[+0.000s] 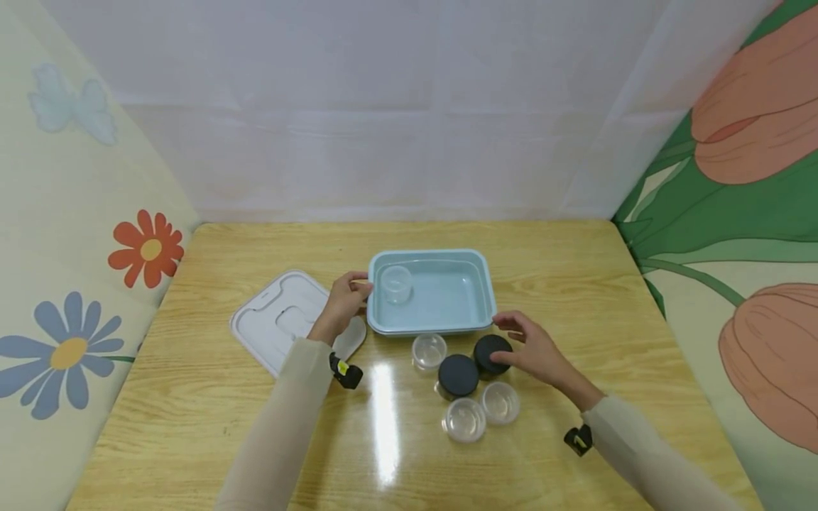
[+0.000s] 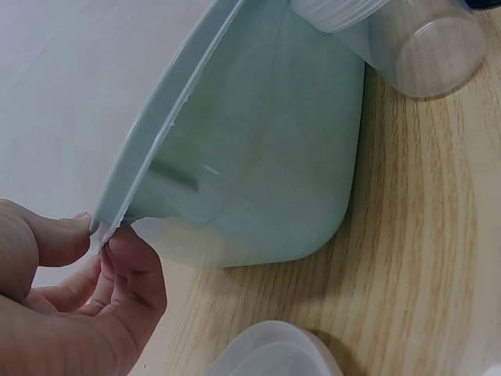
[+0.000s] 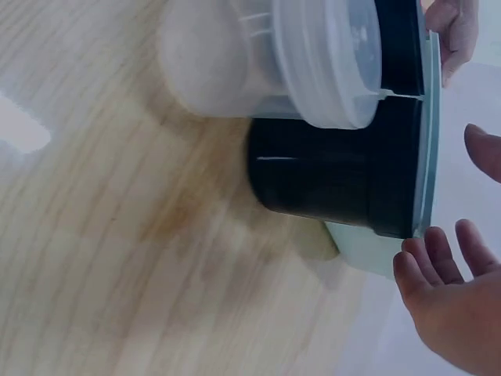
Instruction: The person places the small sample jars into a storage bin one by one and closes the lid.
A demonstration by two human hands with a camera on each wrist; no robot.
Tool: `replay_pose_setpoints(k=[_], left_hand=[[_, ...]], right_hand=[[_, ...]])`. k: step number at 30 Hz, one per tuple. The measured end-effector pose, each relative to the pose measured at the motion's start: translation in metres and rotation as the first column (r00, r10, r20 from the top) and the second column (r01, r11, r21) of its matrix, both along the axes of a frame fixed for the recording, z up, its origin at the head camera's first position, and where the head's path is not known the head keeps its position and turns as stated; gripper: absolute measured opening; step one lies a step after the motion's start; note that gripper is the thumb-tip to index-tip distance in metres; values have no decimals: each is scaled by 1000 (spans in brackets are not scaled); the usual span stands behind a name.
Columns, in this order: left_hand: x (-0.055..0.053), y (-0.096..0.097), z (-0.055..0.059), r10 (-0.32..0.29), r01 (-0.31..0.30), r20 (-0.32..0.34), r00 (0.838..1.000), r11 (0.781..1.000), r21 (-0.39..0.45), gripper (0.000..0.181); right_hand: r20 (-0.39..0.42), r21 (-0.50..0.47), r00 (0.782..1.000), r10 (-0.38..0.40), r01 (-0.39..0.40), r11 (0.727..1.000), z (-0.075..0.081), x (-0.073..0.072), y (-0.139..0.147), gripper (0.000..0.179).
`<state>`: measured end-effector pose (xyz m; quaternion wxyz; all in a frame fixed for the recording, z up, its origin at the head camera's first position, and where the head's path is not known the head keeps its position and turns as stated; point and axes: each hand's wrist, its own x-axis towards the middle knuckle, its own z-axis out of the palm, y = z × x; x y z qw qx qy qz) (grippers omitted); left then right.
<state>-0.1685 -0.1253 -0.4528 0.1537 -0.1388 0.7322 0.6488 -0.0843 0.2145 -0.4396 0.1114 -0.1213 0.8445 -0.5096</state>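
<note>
A pale blue rectangular tub (image 1: 447, 298) stands on the table with one small clear jar (image 1: 397, 282) inside at its left. My left hand (image 1: 343, 305) pinches the tub's left rim between thumb and fingers, seen closely in the left wrist view. Over at the front right corner, my right hand (image 1: 535, 349) has its thumb apart from its loosely bent fingers. It hovers around a black round container (image 1: 489, 348); whether it touches that container or the tub cannot be told. A second black container (image 1: 458, 375) sits beside it. Clear jars (image 1: 429, 350) (image 3: 219, 59) stand close by.
Nearer me are two more clear jars, a right one (image 1: 501, 402) and a left one (image 1: 465, 420). A white rectangular lid (image 1: 287, 305) lies flat left of the tub, with a white rounded piece (image 1: 351, 338) at its right. A white cloth (image 1: 409, 142) hangs behind the table.
</note>
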Motion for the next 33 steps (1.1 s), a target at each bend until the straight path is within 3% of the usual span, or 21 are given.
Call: replay_pose_setpoints(k=[19,33], left_hand=[[1,0,1,-1,1,9,1000,1000,-6,36],[0,0,1,-8,8,1,1000,1000,0,37]], right_hand=[[-17,6,999,35,-34,999,-13,10,0,65],[14,1,999,40,-40,999,-20,12,1,70]])
